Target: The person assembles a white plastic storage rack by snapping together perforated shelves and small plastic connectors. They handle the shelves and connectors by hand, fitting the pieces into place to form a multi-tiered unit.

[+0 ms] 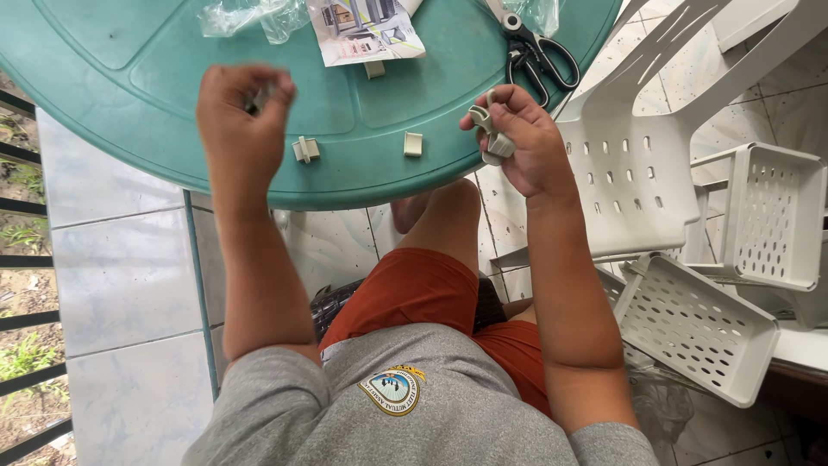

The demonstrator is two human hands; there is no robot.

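The right hand (524, 142) pinches two pale clip-like plastic pieces (493, 136) just off the near rim of the round green table (129, 95). The left hand (243, 116) is fisted around one small pale part (259, 99), mostly hidden. On the table lie three loose pale connectors (305, 149), one pair of scissors (536, 52) and one leaflet (366, 33). Two white perforated baskets (694, 326) sit right of the table.
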